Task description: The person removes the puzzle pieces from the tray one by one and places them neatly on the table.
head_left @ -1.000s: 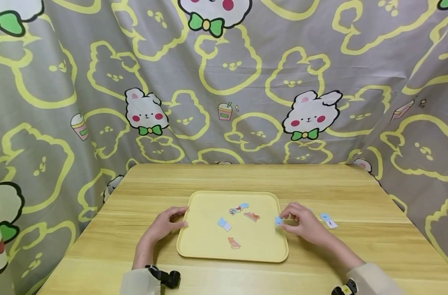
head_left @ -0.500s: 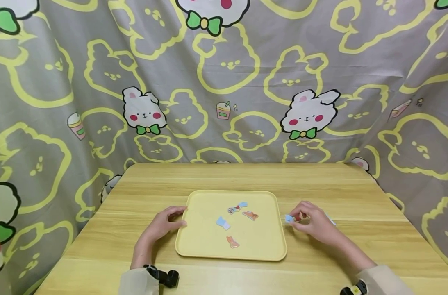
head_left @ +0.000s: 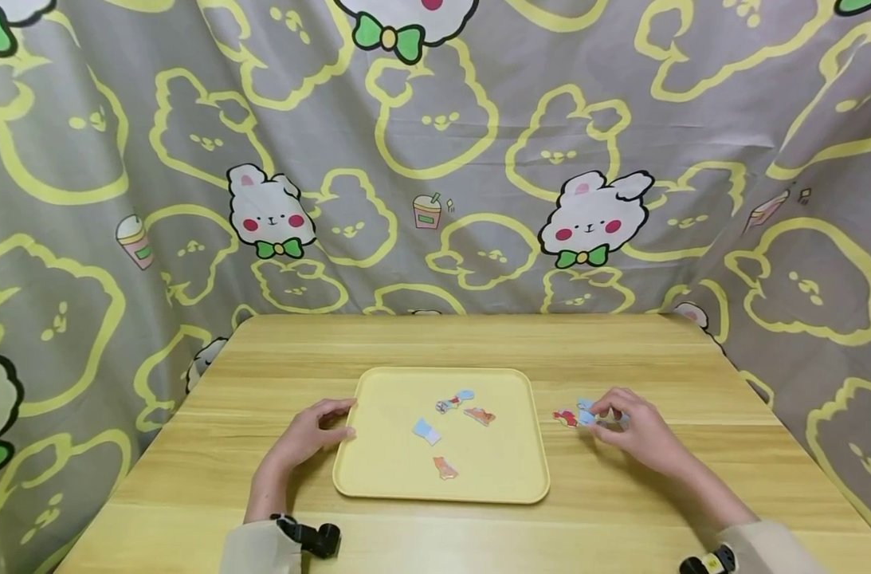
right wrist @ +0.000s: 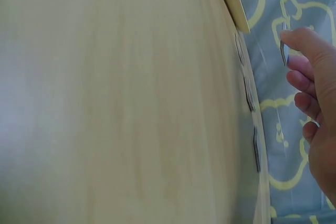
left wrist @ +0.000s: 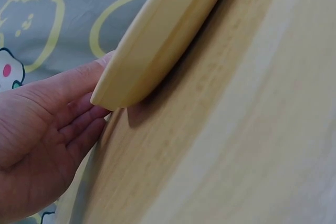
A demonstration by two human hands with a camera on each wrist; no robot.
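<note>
Yellow marks the tray (head_left: 492, 470), and I see the left hand (head_left: 302, 434) at its left edge, palm inward, thumb and fingers closed on the rim. The right hand (head_left: 639, 434) comes in from the right, thumb and fingertip pinching a light-blue piece (head_left: 586, 413) just beyond the tray.

My right wrist feed shows that piece edge-on, clear of the table (head_left: 435, 343), and 3 thin pieces (right wrist: 249, 94) lying on the tabletop; from the head I get only a red piece (head_left: 566, 418) and some blue partly covered by the fingers. The left wrist view gives me fingers curled below the rim, which the head view hides.

Inside the tray I count 2 orange pieces (head_left: 480, 415), a blue-and-white piece (head_left: 426, 431) and a blue-tipped cluster (head_left: 453, 402), perhaps 1 piece or 2, I cannot tell. A patterned grey curtain (head_left: 478, 263) hangs behind the table.
</note>
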